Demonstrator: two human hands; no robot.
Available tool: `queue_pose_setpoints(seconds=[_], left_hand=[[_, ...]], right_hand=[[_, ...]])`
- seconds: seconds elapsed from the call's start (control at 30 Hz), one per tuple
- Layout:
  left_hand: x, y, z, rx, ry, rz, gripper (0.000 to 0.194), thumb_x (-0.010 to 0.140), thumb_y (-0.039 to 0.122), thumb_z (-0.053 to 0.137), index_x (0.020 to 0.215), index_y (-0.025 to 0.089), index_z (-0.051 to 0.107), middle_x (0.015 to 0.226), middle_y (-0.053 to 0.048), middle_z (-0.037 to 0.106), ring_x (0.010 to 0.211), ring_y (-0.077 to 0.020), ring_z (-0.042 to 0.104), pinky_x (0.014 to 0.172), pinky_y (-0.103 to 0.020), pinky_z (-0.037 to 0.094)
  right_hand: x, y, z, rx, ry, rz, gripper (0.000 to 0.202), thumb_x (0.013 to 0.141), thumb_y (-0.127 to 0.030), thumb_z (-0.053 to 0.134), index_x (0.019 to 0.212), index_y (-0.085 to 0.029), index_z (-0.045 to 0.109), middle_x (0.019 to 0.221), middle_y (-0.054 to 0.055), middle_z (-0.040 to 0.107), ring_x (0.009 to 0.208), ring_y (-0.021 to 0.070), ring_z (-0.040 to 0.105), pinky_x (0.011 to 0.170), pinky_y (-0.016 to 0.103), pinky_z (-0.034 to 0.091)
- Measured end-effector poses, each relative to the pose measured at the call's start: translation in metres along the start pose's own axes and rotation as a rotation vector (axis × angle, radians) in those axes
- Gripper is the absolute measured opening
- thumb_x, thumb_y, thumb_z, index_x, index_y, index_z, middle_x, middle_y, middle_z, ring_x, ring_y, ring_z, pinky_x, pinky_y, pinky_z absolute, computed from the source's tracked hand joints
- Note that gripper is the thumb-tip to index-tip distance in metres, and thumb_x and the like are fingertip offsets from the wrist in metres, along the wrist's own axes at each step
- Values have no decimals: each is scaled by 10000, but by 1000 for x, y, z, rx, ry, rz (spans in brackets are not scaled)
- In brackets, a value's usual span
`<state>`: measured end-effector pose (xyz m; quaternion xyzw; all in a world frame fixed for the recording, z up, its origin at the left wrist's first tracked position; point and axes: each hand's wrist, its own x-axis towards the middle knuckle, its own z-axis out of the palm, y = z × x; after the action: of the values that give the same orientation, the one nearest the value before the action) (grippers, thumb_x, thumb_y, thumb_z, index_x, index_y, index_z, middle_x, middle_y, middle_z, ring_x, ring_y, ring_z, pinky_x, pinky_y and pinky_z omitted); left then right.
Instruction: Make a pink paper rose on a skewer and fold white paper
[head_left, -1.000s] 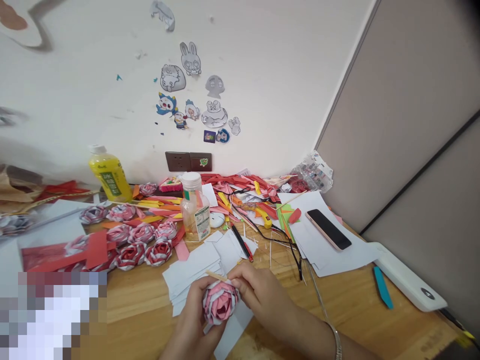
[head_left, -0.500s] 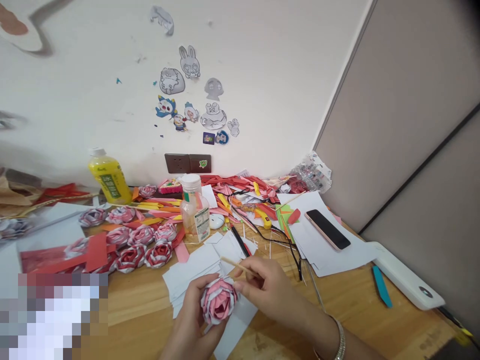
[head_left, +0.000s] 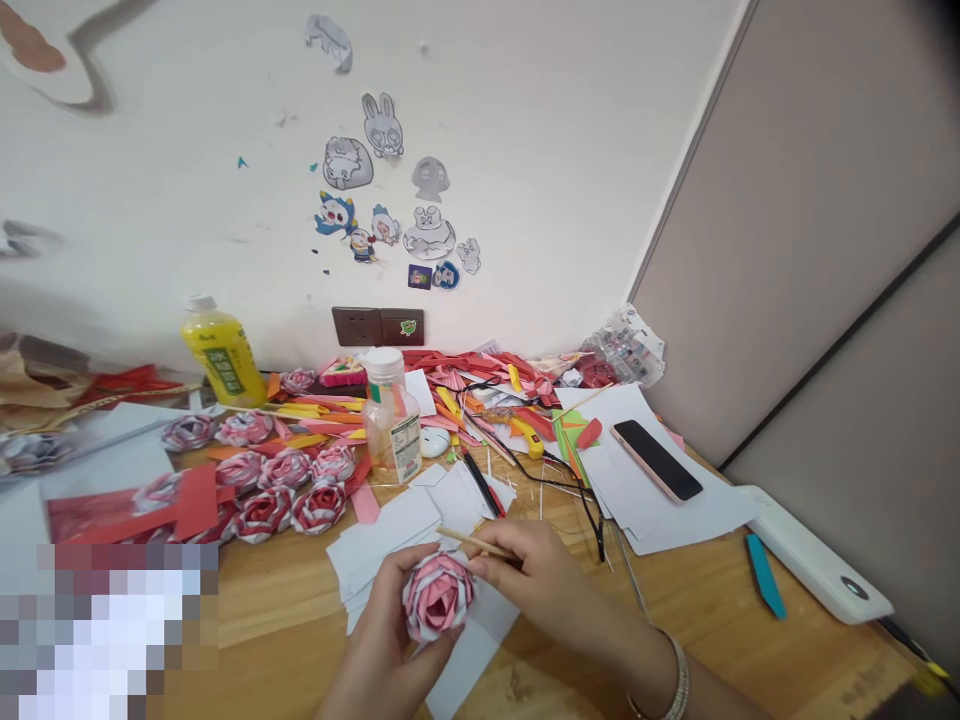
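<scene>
A pink and white folded paper rose [head_left: 439,598] is held by my left hand [head_left: 390,625], the fingers behind it and the thumb along its lower edge. My right hand [head_left: 529,578] pinches a thin wooden stick [head_left: 476,542] that lies slantwise across the rose's upper edge. The right fingertips sit close to the rose's right side; whether they touch the petals I cannot tell. Beneath the hands lie white paper sheets [head_left: 390,535], and a black and red pen [head_left: 484,483] rests just beyond them.
Several finished paper roses [head_left: 283,467] and red paper strips stand at left. A clear bottle [head_left: 393,420], a yellow drink bottle [head_left: 225,355] and heaped coloured strips [head_left: 480,375] line the wall. At right are a phone [head_left: 658,460], a white power strip-like device [head_left: 814,560] and a teal piece [head_left: 765,577].
The stick has tipped flatter and come down closer to the rose's upper edge. My right hand has shifted slightly down with it, while the left still holds the rose.
</scene>
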<state>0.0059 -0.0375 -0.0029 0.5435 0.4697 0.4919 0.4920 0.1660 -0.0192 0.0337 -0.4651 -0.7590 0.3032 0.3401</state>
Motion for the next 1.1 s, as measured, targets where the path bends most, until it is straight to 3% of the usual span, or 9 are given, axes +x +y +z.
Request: queue_pose_setpoints(seconds=[0.13, 0.33, 0.5, 0.77, 0.9, 1.0, 1.1], left_hand=[[1, 1, -1, -13, -20, 3, 398, 648, 285, 625, 1004, 200, 470, 859, -24, 618, 781, -181, 601, 705, -268, 483], [2, -2, -3, 5, -35, 42, 356, 650, 270, 638, 970, 203, 498, 840, -20, 618, 781, -188, 596, 705, -268, 483], [7, -1, -10, -10, -129, 8, 446, 659, 305, 656, 1056, 202, 481, 927, -46, 640, 836, -201, 609, 730, -278, 496], [9, 2, -9, 6, -86, 49, 423, 662, 340, 641, 1038, 196, 510, 982, -63, 636, 932, -231, 593, 828, -327, 471], [7, -8, -4, -109, -33, 15, 568, 611, 335, 690, 1112, 204, 457, 1063, -70, 606, 964, -232, 585, 782, -297, 488], [8, -9, -5, -218, -87, -56, 700, 590, 315, 713, 1201, 215, 385, 1169, -92, 564, 1036, -237, 558, 762, -273, 496], [9, -4, -7, -186, -155, -57, 584, 590, 264, 707, 1117, 207, 461, 1131, -86, 589, 1047, -236, 553, 827, -290, 475]], right_hand=[[1, -2, -4, 62, -28, 31, 127, 795, -247, 561, 733, -155, 623, 577, -49, 468, 539, 82, 415, 497, 182, 297], [1, 2, 5, 82, -5, 14, 187, 825, -257, 514, 699, -146, 597, 588, -40, 472, 551, 87, 405, 517, 195, 307], [2, 3, 1, 140, 19, 48, 182, 820, -251, 509, 705, -141, 597, 583, -38, 455, 542, 83, 383, 488, 188, 295], [2, 1, 2, 249, -36, 42, 158, 800, -257, 514, 796, -145, 625, 568, -44, 426, 518, 81, 354, 470, 185, 291], [0, 3, 4, 313, -26, 41, 155, 799, -283, 526, 842, -148, 590, 587, -51, 422, 508, 73, 348, 472, 181, 296], [0, 6, 6, 308, 7, 60, 126, 771, -273, 569, 813, -154, 562, 575, -63, 399, 496, 67, 340, 465, 173, 291], [1, 7, 6, 280, 52, 69, 105, 783, -259, 552, 799, -155, 561, 576, -59, 406, 498, 70, 345, 462, 175, 289]])
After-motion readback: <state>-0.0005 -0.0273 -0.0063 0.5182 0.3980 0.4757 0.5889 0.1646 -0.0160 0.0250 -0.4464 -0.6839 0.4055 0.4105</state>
